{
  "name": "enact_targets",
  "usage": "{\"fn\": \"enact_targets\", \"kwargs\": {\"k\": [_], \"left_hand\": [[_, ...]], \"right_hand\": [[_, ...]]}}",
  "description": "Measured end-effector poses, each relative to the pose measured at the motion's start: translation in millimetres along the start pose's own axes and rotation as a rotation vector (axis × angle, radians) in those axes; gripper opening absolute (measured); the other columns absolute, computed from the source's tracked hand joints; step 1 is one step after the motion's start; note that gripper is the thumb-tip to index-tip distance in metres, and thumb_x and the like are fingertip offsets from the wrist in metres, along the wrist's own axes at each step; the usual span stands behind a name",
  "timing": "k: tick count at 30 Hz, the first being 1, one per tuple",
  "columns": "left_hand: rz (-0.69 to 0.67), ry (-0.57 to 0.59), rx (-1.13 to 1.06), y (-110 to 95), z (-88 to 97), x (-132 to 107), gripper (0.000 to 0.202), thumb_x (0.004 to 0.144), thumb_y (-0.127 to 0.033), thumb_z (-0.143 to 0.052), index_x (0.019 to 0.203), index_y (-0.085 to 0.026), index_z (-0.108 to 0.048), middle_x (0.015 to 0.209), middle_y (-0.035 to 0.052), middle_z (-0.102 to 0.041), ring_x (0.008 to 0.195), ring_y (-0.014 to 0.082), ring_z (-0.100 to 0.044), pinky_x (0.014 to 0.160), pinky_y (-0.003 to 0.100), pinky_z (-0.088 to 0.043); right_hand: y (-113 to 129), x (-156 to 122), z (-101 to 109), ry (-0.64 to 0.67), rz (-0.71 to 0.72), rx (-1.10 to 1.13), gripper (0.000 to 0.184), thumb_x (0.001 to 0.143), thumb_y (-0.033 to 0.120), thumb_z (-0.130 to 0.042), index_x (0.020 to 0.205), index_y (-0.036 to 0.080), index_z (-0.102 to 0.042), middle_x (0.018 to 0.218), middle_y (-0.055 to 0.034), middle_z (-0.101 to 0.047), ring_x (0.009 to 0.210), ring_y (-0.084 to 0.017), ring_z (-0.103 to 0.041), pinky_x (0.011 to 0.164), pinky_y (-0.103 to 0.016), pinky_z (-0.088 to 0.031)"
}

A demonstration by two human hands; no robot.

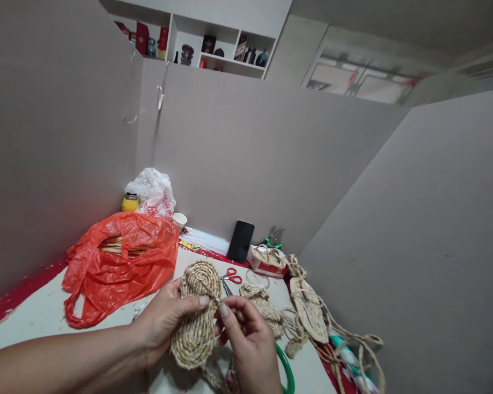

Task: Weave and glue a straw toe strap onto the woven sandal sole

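A woven straw shoe sole [193,336], coiled from braided cord into a long oval, is held upright over the table. My left hand [162,314] grips its left side, with the thumb pressed across the front near the middle. At the sole's right edge, my right hand [248,342] pinches a short straw strand [216,300] between thumb and fingers. The strand's end is hidden by those fingers. Below the sole hangs a braided cord [211,378], partly behind my right hand. Red-handled scissors [232,276] lie just beyond the hands.
An orange-red plastic bag [107,284] with straw inside lies left. Behind stand a yellow jar [130,202], white bag [152,189], paper cup [179,220] and phone [240,241]. Another straw sole [310,309], loose cords [363,342] and a green loop [286,369] are right. Grey partitions [246,153] enclose the table.
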State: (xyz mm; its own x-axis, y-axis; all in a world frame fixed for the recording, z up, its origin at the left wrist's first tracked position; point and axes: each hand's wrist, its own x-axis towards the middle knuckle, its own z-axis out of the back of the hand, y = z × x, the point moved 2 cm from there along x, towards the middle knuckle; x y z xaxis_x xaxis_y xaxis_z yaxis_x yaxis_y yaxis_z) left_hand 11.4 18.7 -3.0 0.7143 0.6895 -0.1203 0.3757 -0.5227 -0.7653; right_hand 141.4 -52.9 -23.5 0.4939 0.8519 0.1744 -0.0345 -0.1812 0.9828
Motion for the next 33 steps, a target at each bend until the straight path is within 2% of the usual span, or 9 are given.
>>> {"fn": "enact_targets", "kwargs": {"k": [3, 7, 14, 26, 33], "left_hand": [[0.019, 0.008, 0.000, 1, -0.2, 0, 0.031, 0.067, -0.020, -0.078, 0.090, -0.012, -0.058, 0.073, 0.0093, -0.069, 0.057, 0.0200, -0.067, 0.061, 0.037, -0.057], [0.033, 0.100, -0.023, 4, -0.8, 0, 0.024, 0.072, -0.021, -0.074, 0.088, -0.012, -0.058, 0.070, 0.0088, -0.068, 0.059, 0.0207, -0.067, 0.062, 0.037, -0.056], [0.055, 0.183, 0.024, 8, 0.3, 0, 0.016, 0.078, -0.022, -0.068, 0.087, -0.010, -0.061, 0.069, 0.0102, -0.067, 0.062, 0.0201, -0.067, 0.063, 0.032, -0.053], [0.036, 0.184, 0.026, 14, 1.2, 0, 0.014, 0.080, -0.023, -0.065, 0.084, -0.009, -0.064, 0.068, 0.0100, -0.066, 0.063, 0.0204, -0.065, 0.063, 0.032, -0.050], [0.044, 0.120, 0.005, 15, 0.6, 2, 0.015, 0.074, -0.021, -0.070, 0.080, -0.008, -0.064, 0.066, 0.0104, -0.067, 0.059, 0.0182, -0.064, 0.062, 0.030, -0.051]], "right_hand": [[-4, 0, 1, 0.029, -0.023, -0.027, 0.034, 0.078, 0.050, -0.069, 0.086, 0.016, -0.067, 0.059, 0.0006, -0.063, 0.051, -0.012, -0.057, 0.048, -0.020, -0.046], [-9, 0, 4, 0.050, -0.052, -0.012, 0.034, 0.079, 0.049, -0.069, 0.084, 0.016, -0.069, 0.057, 0.0000, -0.064, 0.050, -0.012, -0.056, 0.048, -0.020, -0.046], [-8, -1, 4, 0.083, -0.091, 0.032, 0.031, 0.079, 0.046, -0.070, 0.080, 0.016, -0.068, 0.063, -0.0011, -0.066, 0.051, -0.011, -0.058, 0.047, -0.019, -0.047], [-8, 0, 5, 0.099, -0.152, 0.096, 0.031, 0.077, 0.045, -0.073, 0.078, 0.015, -0.067, 0.064, 0.0000, -0.066, 0.049, -0.008, -0.057, 0.047, -0.017, -0.044], [-10, 2, 5, 0.133, -0.141, 0.036, 0.032, 0.078, 0.048, -0.071, 0.077, 0.016, -0.067, 0.063, -0.0018, -0.066, 0.052, -0.011, -0.057, 0.048, -0.019, -0.044]]}}
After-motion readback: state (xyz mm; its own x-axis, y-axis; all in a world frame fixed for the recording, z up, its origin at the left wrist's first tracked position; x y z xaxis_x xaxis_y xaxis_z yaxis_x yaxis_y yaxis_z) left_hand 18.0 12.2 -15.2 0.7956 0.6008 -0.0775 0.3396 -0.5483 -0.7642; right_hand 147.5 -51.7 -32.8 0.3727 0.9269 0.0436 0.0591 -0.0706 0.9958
